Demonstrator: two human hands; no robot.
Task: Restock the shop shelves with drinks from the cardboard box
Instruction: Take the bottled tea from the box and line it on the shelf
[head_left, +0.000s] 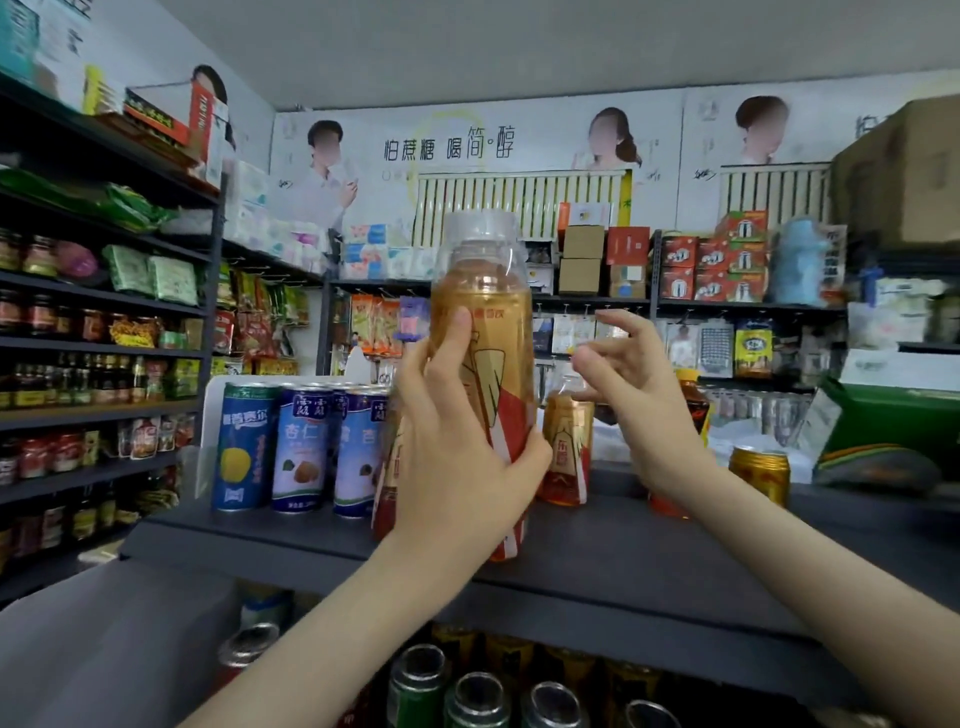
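A tall gold-labelled drink bottle (485, 312) (clear cap on top) is upright at the front of a dark shelf (260, 535), gripped by the left hand (457, 447), whose fingers (535, 454) curl around its lower body with the thumb pressed to the label. Just to its right, the right hand (639, 389) hovers with fingers (618, 319) loosely spread, holding nothing. Blue cans (298, 447) stand to the left; a matching bottle (566, 447) sits behind.
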